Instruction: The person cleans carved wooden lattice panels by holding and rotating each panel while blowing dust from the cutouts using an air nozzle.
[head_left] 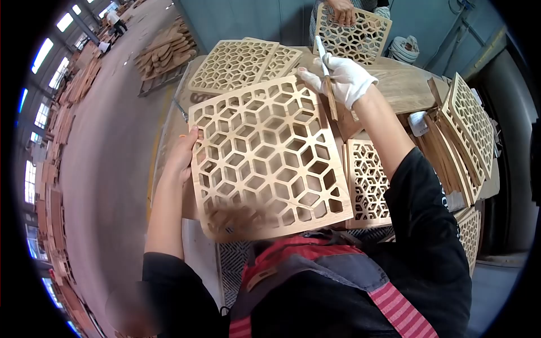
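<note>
A pale wooden lattice panel (265, 151), cut in a hexagon and diamond pattern, is held tilted in front of my body. My bare left hand (183, 153) is closed on its left edge, the fingers partly hidden behind it. My right hand (346, 81), in a white glove, grips a thin stick-like tool (331, 100) with a white upper end and a brown lower part; its exact kind I cannot make out. The gloved fingers are at the panel's upper right corner; whether they touch it I cannot tell.
Similar panels (234, 65) lie on the table behind. More stand in a stack (472, 127) at right, and another (369, 183) lies beside me. Across the table, another person's hand (342, 11) holds a panel (354, 35). Wooden boards (166, 50) are piled on the floor.
</note>
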Demonstrator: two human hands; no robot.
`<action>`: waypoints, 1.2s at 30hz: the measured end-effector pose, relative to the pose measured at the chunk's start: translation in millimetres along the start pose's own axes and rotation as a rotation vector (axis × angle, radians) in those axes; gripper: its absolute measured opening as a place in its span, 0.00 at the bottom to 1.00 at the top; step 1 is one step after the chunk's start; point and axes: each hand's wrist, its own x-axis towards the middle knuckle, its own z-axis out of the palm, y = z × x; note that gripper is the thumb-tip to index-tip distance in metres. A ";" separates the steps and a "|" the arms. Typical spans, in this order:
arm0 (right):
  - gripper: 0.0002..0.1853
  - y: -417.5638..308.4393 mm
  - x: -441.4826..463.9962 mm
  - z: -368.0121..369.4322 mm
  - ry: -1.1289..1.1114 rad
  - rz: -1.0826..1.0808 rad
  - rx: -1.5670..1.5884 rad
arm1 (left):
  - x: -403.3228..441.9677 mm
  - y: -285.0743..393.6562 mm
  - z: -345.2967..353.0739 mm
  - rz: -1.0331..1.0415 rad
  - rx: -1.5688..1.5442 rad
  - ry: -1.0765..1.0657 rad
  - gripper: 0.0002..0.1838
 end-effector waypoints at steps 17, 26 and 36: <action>0.14 28.2 2.5 -61.3 -0.043 0.171 0.166 | -17.4 -63.5 -1.4 -0.230 -0.234 -0.119 0.24; 0.15 24.0 -23.1 -44.0 -0.156 0.131 -0.071 | -17.9 -99.6 27.3 -0.329 -0.267 -0.080 0.26; 0.16 53.1 -11.9 -73.5 -0.179 0.207 -0.297 | -30.3 -199.4 34.7 -0.631 -0.515 -0.485 0.29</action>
